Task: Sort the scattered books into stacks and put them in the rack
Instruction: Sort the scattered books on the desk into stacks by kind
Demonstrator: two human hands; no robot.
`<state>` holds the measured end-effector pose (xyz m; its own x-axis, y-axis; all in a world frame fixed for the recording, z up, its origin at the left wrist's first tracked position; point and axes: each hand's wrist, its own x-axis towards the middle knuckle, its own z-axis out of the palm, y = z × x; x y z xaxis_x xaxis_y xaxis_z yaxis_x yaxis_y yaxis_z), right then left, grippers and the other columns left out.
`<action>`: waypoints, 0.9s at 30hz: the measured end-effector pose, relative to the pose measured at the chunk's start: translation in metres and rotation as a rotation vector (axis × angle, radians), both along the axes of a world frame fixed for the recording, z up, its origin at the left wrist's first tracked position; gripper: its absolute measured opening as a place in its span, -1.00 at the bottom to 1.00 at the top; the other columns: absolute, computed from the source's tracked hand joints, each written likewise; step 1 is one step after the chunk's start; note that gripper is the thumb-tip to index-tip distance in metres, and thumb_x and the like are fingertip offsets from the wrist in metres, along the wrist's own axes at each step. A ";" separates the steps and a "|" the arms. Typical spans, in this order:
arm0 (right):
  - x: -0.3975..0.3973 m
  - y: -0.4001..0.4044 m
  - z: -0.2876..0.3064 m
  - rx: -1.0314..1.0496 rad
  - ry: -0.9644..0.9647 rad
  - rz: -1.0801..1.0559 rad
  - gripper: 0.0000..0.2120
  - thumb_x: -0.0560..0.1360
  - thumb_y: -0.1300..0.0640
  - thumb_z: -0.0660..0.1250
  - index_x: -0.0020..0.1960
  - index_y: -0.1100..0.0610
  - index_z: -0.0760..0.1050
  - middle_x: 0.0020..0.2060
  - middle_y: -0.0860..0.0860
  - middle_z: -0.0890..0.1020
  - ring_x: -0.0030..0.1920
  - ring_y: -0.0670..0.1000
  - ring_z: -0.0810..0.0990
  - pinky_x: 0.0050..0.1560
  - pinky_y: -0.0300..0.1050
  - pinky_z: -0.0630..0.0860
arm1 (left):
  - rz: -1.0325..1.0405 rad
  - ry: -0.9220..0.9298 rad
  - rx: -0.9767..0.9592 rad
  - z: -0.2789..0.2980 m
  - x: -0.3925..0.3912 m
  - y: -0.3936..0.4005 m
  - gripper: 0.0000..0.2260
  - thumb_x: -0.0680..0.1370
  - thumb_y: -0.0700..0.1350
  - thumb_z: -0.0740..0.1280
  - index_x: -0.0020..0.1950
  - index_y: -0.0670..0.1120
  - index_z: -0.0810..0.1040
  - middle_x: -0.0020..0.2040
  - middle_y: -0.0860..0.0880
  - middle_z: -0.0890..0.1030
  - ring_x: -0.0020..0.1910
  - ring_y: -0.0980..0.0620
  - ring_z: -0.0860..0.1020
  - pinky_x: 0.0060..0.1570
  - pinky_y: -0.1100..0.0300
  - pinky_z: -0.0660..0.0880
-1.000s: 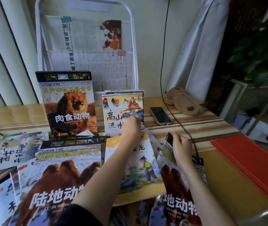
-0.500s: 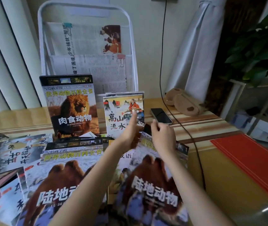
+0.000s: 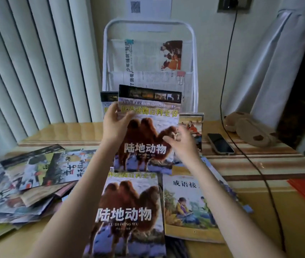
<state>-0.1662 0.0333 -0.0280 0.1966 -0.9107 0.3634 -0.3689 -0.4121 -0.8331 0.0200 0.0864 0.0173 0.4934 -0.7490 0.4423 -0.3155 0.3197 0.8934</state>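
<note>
Camel book point(image 3: 148, 131) stands upright at 12 o'clock before the rack point(image 3: 194, 71), long axis vertical, cover facing the viewer. Left hand point(image 3: 113, 125) grips its left edge; right hand point(image 3: 182, 144) holds its right edge, fingers curled.

Glossy paper camel book point(image 3: 148, 131), white metal rack point(image 3: 194, 58), wooden table point(image 3: 240, 205).
</note>
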 end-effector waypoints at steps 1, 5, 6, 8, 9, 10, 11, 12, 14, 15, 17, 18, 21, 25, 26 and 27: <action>0.013 -0.006 0.004 -0.115 0.024 -0.071 -0.55 0.48 0.08 0.39 0.27 0.25 0.38 -0.19 0.03 0.57 -0.28 -0.01 0.55 -0.31 -0.27 0.38 | 0.055 -0.053 -0.034 0.002 0.006 -0.008 -0.75 0.48 -0.02 0.41 0.03 -0.12 0.44 -0.06 -0.21 0.59 -0.21 0.00 0.53 -0.18 0.06 0.49; 0.064 -0.034 0.002 -0.281 -0.026 -0.136 -0.80 0.53 0.13 0.33 0.07 0.22 0.40 -0.38 -0.12 0.37 -0.45 -0.17 0.31 -0.47 -0.33 0.24 | 0.260 -0.223 -0.142 -0.004 0.022 -0.034 -0.75 0.59 -0.23 0.21 0.25 -0.24 0.32 0.10 -0.15 0.52 -0.01 0.06 0.52 -0.04 0.24 0.40; 0.074 -0.043 -0.006 -0.268 -0.019 -0.124 -0.81 0.54 0.14 0.31 0.06 0.21 0.38 -0.35 -0.12 0.38 -0.40 -0.16 0.35 -0.42 -0.34 0.26 | 0.291 -0.259 -0.135 -0.013 0.028 -0.042 -0.67 0.58 -0.28 0.18 0.34 -0.29 0.26 0.22 -0.21 0.46 0.16 -0.06 0.47 0.16 0.16 0.38; 0.092 -0.057 -0.026 -0.276 0.081 -0.150 -0.75 0.54 0.12 0.30 0.13 0.22 0.35 -0.30 -0.03 0.45 -0.34 -0.06 0.43 -0.38 -0.23 0.35 | 0.319 -0.285 -0.004 -0.039 0.040 -0.054 -0.48 0.55 -0.34 0.17 0.48 -0.34 0.07 0.42 -0.33 0.25 0.42 -0.24 0.23 0.44 -0.03 0.17; 0.099 -0.063 -0.037 -0.294 0.160 -0.187 -0.70 0.54 0.10 0.31 0.17 0.23 0.33 -0.28 0.02 0.48 -0.32 -0.01 0.46 -0.40 -0.18 0.38 | 0.313 -0.275 0.099 -0.055 0.046 -0.059 -0.38 0.53 -0.36 0.18 0.50 -0.35 -0.07 0.47 -0.36 0.12 0.47 -0.27 0.11 0.49 -0.05 0.06; 0.106 -0.067 -0.046 -0.310 0.230 -0.230 -0.66 0.53 0.07 0.32 0.19 0.23 0.32 -0.23 0.06 0.51 -0.30 0.02 0.49 -0.41 -0.17 0.38 | 0.297 -0.273 0.194 -0.071 0.050 -0.062 -0.30 0.51 -0.39 0.20 0.50 -0.35 -0.18 0.50 -0.37 0.04 0.49 -0.29 0.04 0.49 -0.05 0.03; 0.111 -0.068 -0.054 -0.318 0.276 -0.264 -0.63 0.52 0.06 0.33 0.19 0.24 0.32 -0.17 0.10 0.53 -0.24 0.06 0.52 -0.39 -0.18 0.39 | 0.274 -0.289 0.259 -0.086 0.053 -0.064 -0.24 0.49 -0.41 0.22 0.49 -0.34 -0.26 0.50 -0.37 0.00 0.49 -0.32 0.03 0.48 -0.07 0.05; 0.116 -0.067 -0.060 -0.320 0.301 -0.290 -0.59 0.51 0.05 0.35 0.21 0.26 0.32 -0.08 0.15 0.55 -0.16 0.10 0.55 -0.34 -0.18 0.44 | 0.252 -0.311 0.300 -0.098 0.054 -0.064 -0.18 0.47 -0.41 0.25 0.48 -0.32 -0.31 0.49 -0.37 0.00 0.48 -0.34 0.06 0.46 -0.09 0.10; 0.123 -0.064 -0.071 -0.298 0.297 -0.326 -0.47 0.51 0.04 0.35 0.33 0.30 0.26 0.15 0.27 0.51 0.10 0.19 0.55 -0.10 -0.09 0.57 | 0.236 -0.308 0.342 -0.109 0.058 -0.066 -0.11 0.46 -0.41 0.30 0.49 -0.27 -0.34 0.47 -0.35 0.07 0.43 -0.33 0.16 0.39 -0.06 0.17; 0.124 -0.063 -0.074 -0.279 0.282 -0.327 -0.39 0.52 0.04 0.34 0.41 0.33 0.20 0.27 0.32 0.43 0.24 0.22 0.49 0.06 -0.03 0.56 | 0.257 -0.302 0.349 -0.109 0.060 -0.067 -0.12 0.45 -0.42 0.30 0.50 -0.27 -0.32 0.45 -0.34 0.12 0.39 -0.32 0.20 0.35 -0.04 0.21; 0.123 -0.063 -0.075 -0.247 0.285 -0.299 -0.30 0.52 0.04 0.33 0.48 0.33 0.10 0.39 0.32 0.29 0.32 0.22 0.42 0.17 -0.01 0.50 | 0.312 -0.301 0.348 -0.108 0.061 -0.066 -0.17 0.46 -0.43 0.28 0.51 -0.28 -0.25 0.42 -0.33 0.18 0.36 -0.30 0.23 0.33 0.01 0.22; 0.122 -0.063 -0.074 -0.229 0.294 -0.275 -0.31 0.53 0.03 0.32 0.49 0.30 0.09 0.40 0.28 0.28 0.27 0.19 0.46 0.12 -0.04 0.53 | 0.324 -0.304 0.358 -0.107 0.060 -0.065 -0.18 0.46 -0.44 0.27 0.52 -0.28 -0.24 0.42 -0.32 0.19 0.37 -0.29 0.23 0.33 0.02 0.21; 0.121 -0.062 -0.070 -0.224 0.310 -0.218 -0.40 0.53 0.03 0.30 0.46 0.26 0.20 0.33 0.19 0.32 0.05 0.10 0.57 -0.04 -0.10 0.59 | 0.337 -0.295 0.372 -0.108 0.060 -0.062 -0.19 0.46 -0.47 0.23 0.52 -0.28 -0.24 0.44 -0.31 0.18 0.39 -0.28 0.22 0.34 0.00 0.22; 0.112 -0.058 -0.058 -0.217 0.426 -0.199 -0.51 0.57 0.14 0.23 0.45 0.25 0.23 0.25 0.15 0.40 0.10 0.05 0.49 0.05 -0.18 0.49 | 0.370 -0.386 0.373 -0.099 0.056 -0.056 -0.19 0.43 -0.50 0.21 0.49 -0.33 -0.28 0.48 -0.35 0.09 0.46 -0.29 0.11 0.43 0.00 0.14; 0.108 -0.055 -0.053 -0.221 0.456 -0.196 -0.53 0.58 0.17 0.19 0.46 0.24 0.23 0.23 0.14 0.42 0.11 0.05 0.47 0.05 -0.19 0.47 | 0.384 -0.403 0.363 -0.094 0.054 -0.053 -0.21 0.43 -0.51 0.19 0.49 -0.34 -0.27 0.49 -0.35 0.07 0.48 -0.28 0.09 0.45 0.01 0.13; 0.103 -0.051 -0.048 -0.223 0.466 -0.193 -0.55 0.59 0.20 0.16 0.46 0.23 0.24 0.22 0.14 0.45 0.10 0.05 0.48 0.01 -0.21 0.46 | 0.397 -0.408 0.350 -0.089 0.051 -0.049 -0.23 0.44 -0.52 0.16 0.50 -0.33 -0.25 0.50 -0.33 0.07 0.48 -0.26 0.08 0.46 0.01 0.14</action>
